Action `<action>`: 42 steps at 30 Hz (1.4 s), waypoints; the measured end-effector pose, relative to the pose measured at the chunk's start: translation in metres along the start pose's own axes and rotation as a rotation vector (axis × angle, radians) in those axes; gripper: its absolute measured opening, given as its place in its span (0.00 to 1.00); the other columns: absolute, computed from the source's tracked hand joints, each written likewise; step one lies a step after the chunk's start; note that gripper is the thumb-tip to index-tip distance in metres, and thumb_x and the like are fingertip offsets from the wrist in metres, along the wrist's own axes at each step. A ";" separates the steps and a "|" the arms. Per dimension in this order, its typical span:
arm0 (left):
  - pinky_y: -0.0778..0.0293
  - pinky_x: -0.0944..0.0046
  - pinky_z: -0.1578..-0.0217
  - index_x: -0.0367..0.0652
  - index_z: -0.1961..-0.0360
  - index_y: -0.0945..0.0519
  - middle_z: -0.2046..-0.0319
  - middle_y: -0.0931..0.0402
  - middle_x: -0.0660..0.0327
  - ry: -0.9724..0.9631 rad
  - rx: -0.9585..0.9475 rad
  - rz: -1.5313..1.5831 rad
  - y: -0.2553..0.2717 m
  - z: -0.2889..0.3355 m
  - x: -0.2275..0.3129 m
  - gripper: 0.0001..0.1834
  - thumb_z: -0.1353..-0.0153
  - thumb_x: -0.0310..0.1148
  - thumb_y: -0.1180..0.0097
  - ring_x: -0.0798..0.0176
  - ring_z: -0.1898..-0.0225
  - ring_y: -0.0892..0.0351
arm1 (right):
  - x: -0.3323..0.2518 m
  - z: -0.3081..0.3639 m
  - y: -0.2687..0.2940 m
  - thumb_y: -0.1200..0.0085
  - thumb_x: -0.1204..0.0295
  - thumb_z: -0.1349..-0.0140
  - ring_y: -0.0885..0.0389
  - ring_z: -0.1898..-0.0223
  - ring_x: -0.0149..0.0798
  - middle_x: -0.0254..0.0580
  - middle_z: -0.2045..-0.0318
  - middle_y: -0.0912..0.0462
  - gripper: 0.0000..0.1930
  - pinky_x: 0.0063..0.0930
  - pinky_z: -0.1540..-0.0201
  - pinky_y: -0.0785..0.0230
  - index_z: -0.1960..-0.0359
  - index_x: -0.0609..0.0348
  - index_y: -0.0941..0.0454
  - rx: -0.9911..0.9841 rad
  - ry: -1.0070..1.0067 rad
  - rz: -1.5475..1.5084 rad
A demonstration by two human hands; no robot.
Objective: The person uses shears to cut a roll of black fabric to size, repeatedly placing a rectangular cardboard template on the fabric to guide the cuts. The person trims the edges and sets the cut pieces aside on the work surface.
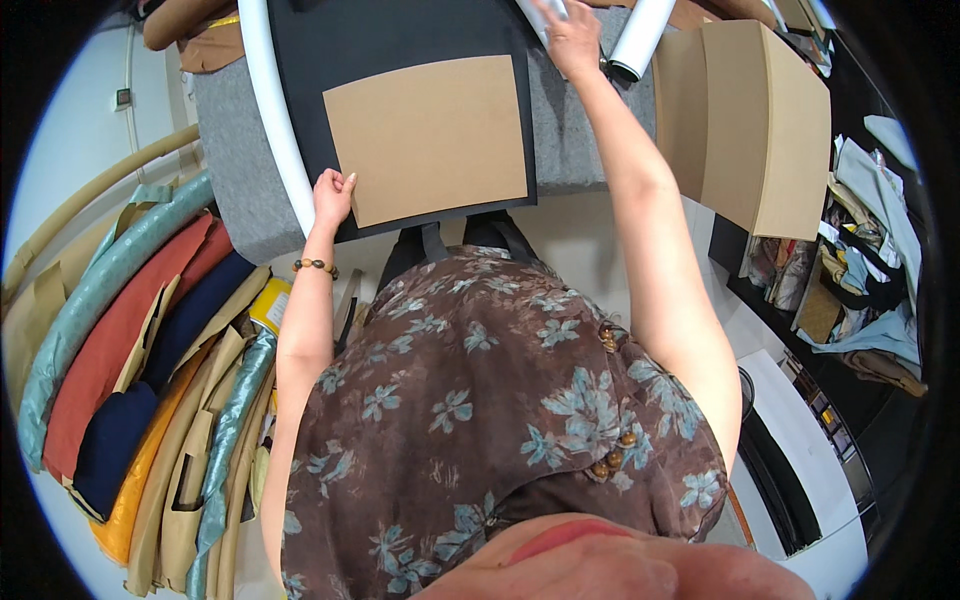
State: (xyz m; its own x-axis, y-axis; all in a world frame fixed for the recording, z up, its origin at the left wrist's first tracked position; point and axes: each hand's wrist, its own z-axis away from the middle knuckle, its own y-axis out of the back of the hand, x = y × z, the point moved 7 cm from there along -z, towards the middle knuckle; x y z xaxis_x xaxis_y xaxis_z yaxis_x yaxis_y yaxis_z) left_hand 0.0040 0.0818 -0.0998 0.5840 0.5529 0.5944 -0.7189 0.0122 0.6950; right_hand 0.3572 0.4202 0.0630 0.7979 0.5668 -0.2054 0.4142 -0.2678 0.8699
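Note:
A tan cardboard panel (430,140) with a curved far edge lies on a black sheet (310,60) in front of me. My left hand (335,197) is closed at the panel's lower left edge, beside a long white rolled edge (275,110); what its fingers hold, if anything, is hidden. Stretched out to the far right, my right hand (574,42) is over a white strip (534,16) along the sheet's right side. Its fingers are smeared and partly cut off. A white roll (642,38) lies just right of that hand.
Grey felt (232,150) covers the table under the black sheet. Fabric rolls in several colours (130,340) lean at the left. A large tan board box (740,120) stands at the right, with piled fabric scraps (870,240) beyond it.

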 end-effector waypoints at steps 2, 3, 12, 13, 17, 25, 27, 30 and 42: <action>0.32 0.56 0.71 0.40 0.77 0.32 0.80 0.32 0.57 -0.006 -0.021 0.018 0.001 -0.002 -0.003 0.20 0.45 0.39 0.34 0.55 0.76 0.32 | 0.001 0.006 -0.038 0.43 0.77 0.53 0.27 0.48 0.51 0.47 0.55 0.24 0.19 0.42 0.48 0.32 0.56 0.55 0.21 -0.361 0.243 -0.167; 0.33 0.56 0.71 0.40 0.77 0.33 0.79 0.32 0.57 -0.010 -0.039 0.019 -0.001 -0.003 -0.007 0.19 0.45 0.39 0.35 0.55 0.76 0.32 | 0.003 0.007 -0.058 0.43 0.75 0.53 0.27 0.50 0.51 0.46 0.58 0.24 0.17 0.42 0.50 0.32 0.58 0.54 0.20 -0.475 0.259 -0.186; 0.34 0.54 0.70 0.41 0.75 0.34 0.80 0.33 0.56 -0.083 -0.087 -0.049 0.005 -0.002 0.005 0.19 0.41 0.40 0.38 0.52 0.72 0.32 | -0.014 0.035 -0.108 0.35 0.68 0.56 0.25 0.57 0.45 0.35 0.70 0.20 0.09 0.42 0.51 0.36 0.73 0.49 0.21 -0.743 0.254 -0.210; 0.34 0.54 0.70 0.41 0.75 0.34 0.79 0.33 0.56 -0.088 -0.085 -0.055 0.007 -0.002 0.005 0.19 0.41 0.40 0.38 0.52 0.72 0.32 | -0.016 0.034 -0.108 0.34 0.68 0.56 0.25 0.57 0.45 0.35 0.70 0.20 0.09 0.42 0.51 0.36 0.73 0.49 0.21 -0.743 0.260 -0.199; 0.33 0.55 0.69 0.40 0.75 0.34 0.79 0.32 0.57 -0.072 -0.112 -0.042 0.006 -0.003 0.002 0.19 0.41 0.41 0.38 0.53 0.72 0.32 | -0.019 0.032 -0.109 0.33 0.69 0.58 0.26 0.56 0.45 0.37 0.70 0.20 0.09 0.42 0.51 0.35 0.75 0.51 0.21 -0.746 0.276 -0.208; 0.31 0.55 0.67 0.39 0.74 0.32 0.78 0.30 0.56 -0.066 -0.113 -0.069 0.005 -0.004 0.000 0.20 0.42 0.42 0.37 0.52 0.71 0.31 | -0.019 0.032 -0.111 0.34 0.69 0.59 0.26 0.56 0.45 0.37 0.70 0.20 0.10 0.42 0.51 0.35 0.75 0.51 0.22 -0.753 0.262 -0.172; 0.31 0.55 0.66 0.39 0.74 0.31 0.77 0.29 0.55 -0.084 -0.083 -0.106 0.009 -0.003 0.006 0.20 0.43 0.43 0.37 0.52 0.70 0.30 | -0.020 0.033 -0.111 0.34 0.69 0.59 0.26 0.56 0.45 0.37 0.70 0.20 0.10 0.41 0.51 0.35 0.75 0.51 0.22 -0.764 0.265 -0.182; 0.30 0.54 0.66 0.38 0.73 0.30 0.76 0.28 0.55 -0.080 -0.026 -0.139 0.012 -0.001 0.005 0.21 0.44 0.43 0.36 0.51 0.69 0.28 | -0.023 0.030 -0.111 0.34 0.69 0.59 0.26 0.57 0.45 0.37 0.70 0.20 0.09 0.41 0.51 0.35 0.76 0.51 0.22 -0.771 0.287 -0.193; 0.38 0.48 0.40 0.50 0.38 0.33 0.40 0.36 0.49 -0.560 0.086 -0.683 0.018 0.006 0.137 0.32 0.46 0.24 0.44 0.44 0.39 0.37 | -0.025 0.030 -0.108 0.34 0.70 0.61 0.26 0.56 0.46 0.37 0.70 0.20 0.09 0.41 0.49 0.36 0.76 0.50 0.22 -0.746 0.263 -0.154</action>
State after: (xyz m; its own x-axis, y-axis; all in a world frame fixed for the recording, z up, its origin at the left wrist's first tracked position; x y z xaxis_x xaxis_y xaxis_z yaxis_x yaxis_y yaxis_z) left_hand 0.0734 0.1525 -0.0039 0.9902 -0.0411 0.1332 -0.1277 0.1152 0.9851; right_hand 0.3054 0.4111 -0.0395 0.5877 0.7448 -0.3160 0.0355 0.3664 0.9298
